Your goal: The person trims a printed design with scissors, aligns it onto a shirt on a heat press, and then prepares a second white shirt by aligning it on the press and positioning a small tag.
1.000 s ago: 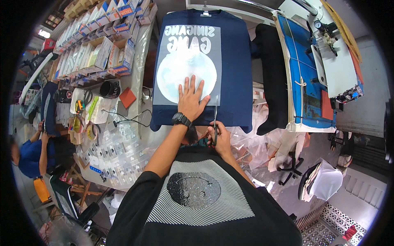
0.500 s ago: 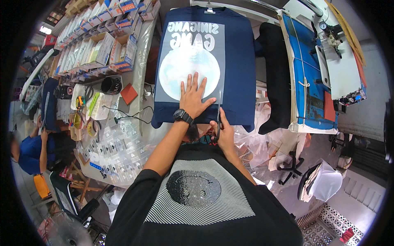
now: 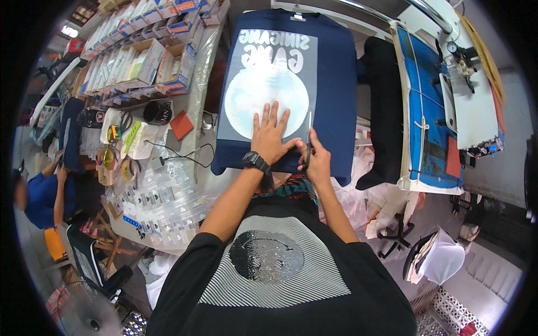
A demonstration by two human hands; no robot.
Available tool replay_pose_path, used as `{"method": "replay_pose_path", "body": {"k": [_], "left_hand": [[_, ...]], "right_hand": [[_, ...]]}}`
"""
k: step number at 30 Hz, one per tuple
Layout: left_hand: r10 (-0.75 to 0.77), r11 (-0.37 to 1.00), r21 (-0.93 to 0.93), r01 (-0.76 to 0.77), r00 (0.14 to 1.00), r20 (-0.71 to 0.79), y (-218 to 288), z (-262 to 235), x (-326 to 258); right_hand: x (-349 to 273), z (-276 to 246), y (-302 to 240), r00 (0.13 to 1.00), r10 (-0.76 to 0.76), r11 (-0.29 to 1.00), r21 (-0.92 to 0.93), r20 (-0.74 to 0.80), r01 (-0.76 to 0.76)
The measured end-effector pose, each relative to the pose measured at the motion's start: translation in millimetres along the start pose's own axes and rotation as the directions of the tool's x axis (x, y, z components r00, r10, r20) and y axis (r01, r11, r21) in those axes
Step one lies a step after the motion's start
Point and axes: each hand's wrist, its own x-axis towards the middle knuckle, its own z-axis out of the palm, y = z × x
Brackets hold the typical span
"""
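Both hands meet on the navy shirt — left hand spread flat, right hand clamped on scissors.

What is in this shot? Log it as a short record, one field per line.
surface: navy T-shirt spread flat on a press board
sheet: pale transfer film with a round print lies on the shirt
left hand: flat, fingers spread, pressing the film's lower part
right hand: at the film's lower right corner, gripping a thin dark tool; kind unclear
wrist: black watch on the left
beside: black garment to the right
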Motion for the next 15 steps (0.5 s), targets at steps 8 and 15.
{"method": "replay_pose_path", "body": {"k": [8, 15], "left_hand": [[-0.010, 1.000, 0.019, 0.010, 0.999, 0.032, 1.9, -4.7, 1.3], [-0.036, 0.999, 0.022, 0.035, 0.997, 0.062, 3.6, -6.7, 3.3]], "right_hand": [[39.2, -0.4, -18.2, 0.999, -0.031, 1.000, 0.005, 0.014, 0.031], [74.0, -3.5, -40.9, 0.998, -0.053, 0.994, -0.095, 0.032, 0.056]]}}
